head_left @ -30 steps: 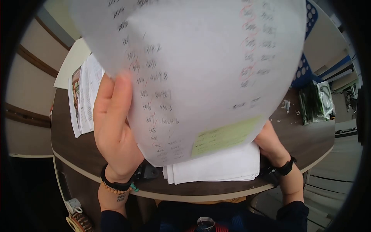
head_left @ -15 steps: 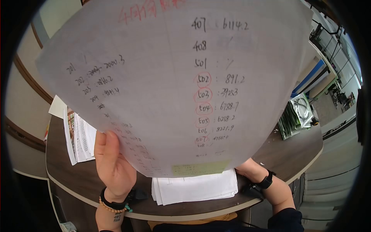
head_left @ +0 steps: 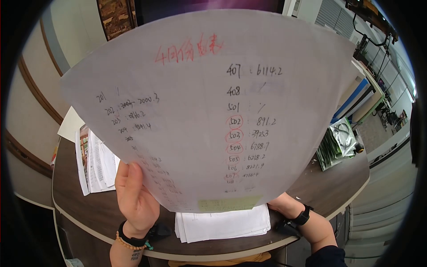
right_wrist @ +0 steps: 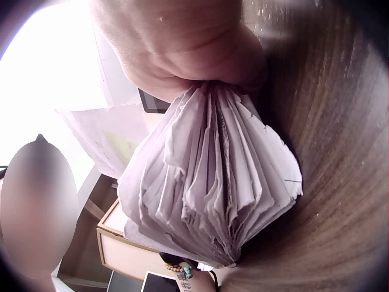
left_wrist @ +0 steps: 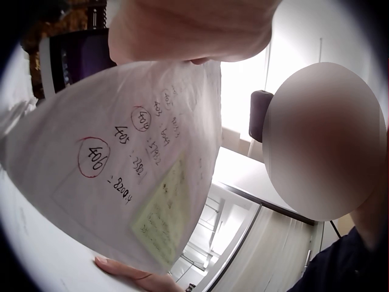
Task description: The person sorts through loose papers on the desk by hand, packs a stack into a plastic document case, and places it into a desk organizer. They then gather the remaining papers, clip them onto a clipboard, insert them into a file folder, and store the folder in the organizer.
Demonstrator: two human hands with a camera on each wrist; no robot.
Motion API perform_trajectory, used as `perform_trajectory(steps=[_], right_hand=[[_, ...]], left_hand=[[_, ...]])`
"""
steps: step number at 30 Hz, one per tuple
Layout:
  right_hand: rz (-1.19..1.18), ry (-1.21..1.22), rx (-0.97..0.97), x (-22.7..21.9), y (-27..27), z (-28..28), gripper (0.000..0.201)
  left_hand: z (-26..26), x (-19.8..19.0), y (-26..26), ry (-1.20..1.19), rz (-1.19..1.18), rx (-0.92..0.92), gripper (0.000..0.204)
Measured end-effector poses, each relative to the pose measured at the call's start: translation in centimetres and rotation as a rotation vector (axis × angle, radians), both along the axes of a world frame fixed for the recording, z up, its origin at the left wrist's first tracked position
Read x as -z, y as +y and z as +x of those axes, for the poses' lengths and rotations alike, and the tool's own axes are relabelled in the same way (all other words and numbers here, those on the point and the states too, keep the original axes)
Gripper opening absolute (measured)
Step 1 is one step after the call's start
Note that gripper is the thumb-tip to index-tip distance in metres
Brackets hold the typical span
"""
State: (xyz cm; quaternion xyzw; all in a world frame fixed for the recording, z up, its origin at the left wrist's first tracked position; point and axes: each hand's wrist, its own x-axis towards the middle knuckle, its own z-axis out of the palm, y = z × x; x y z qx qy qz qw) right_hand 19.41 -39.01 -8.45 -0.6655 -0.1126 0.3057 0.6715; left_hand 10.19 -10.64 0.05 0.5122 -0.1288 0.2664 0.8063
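A large handwritten paper sheet (head_left: 191,111) with columns of numbers and a red heading stands raised before me. My left hand (head_left: 137,198) holds it at its lower left edge, thumb on the near face. Near the sheet's bottom edge is a yellow-green sticky note (head_left: 231,203). Below it lies a thick stack of papers (head_left: 222,224) on the table. My right hand (head_left: 287,205) is at the stack's right side, its fingers hidden behind the sheet in the head view. The right wrist view shows this hand gripping the stack's end (right_wrist: 206,176), the leaves fanning out from it.
Printed papers (head_left: 95,164) lie at the left of the dark wooden table (head_left: 71,178). Green and clear plastic packets (head_left: 338,144) are at the right, with folders (head_left: 362,91) behind them. Part of a screen (head_left: 209,5) shows beyond the sheet's top edge.
The sheet has come upright, so its upper rows and red heading now face me. In the last half second it sits slightly lower in view. Both hands keep their holds.
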Motion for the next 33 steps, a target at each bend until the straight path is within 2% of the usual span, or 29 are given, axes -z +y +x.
perform_trajectory(steps=[4, 23, 28, 29, 30, 31, 32, 33], right_hand=[[0.074, 0.025, 0.03, 0.3, 0.0, -0.1, 0.031], [0.054, 0.07, 0.094, 0.2, 0.2, -0.1, 0.03], [-0.082, -0.046, 0.077, -0.2, 0.6, 0.1, 0.034], [-0.075, -0.048, 0.063, -0.1, 0.4, -0.1, 0.034], [0.071, -0.042, 0.067, 0.1, 0.0, -0.4, 0.037], [0.221, -0.032, 0.069, -0.1, 0.2, -0.6, 0.039], [0.234, -0.03, 0.052, -0.8, 0.6, -0.4, 0.039], [0.13, 0.047, 0.02, -2.5, 1.3, -0.1, 0.041]], left_hand=[[-0.1, 0.1, 0.0, -0.002, 0.009, 0.013, 0.041], [-0.4, -0.4, -0.3, 0.046, 0.053, -0.016, 0.04], [-0.2, -0.1, -0.1, 0.091, 0.077, -0.106, 0.042], [-0.1, -0.1, 0.0, 0.117, 0.091, -0.14, 0.043], [0.2, -0.1, 0.3, 0.115, 0.099, -0.157, 0.043], [0.6, -0.1, 0.7, 0.168, 0.046, -0.16, 0.047], [1.0, -0.5, 0.9, 0.222, -0.007, -0.162, 0.051], [1.6, -1.9, 0.3, 0.297, -0.187, -0.196, 0.041]])
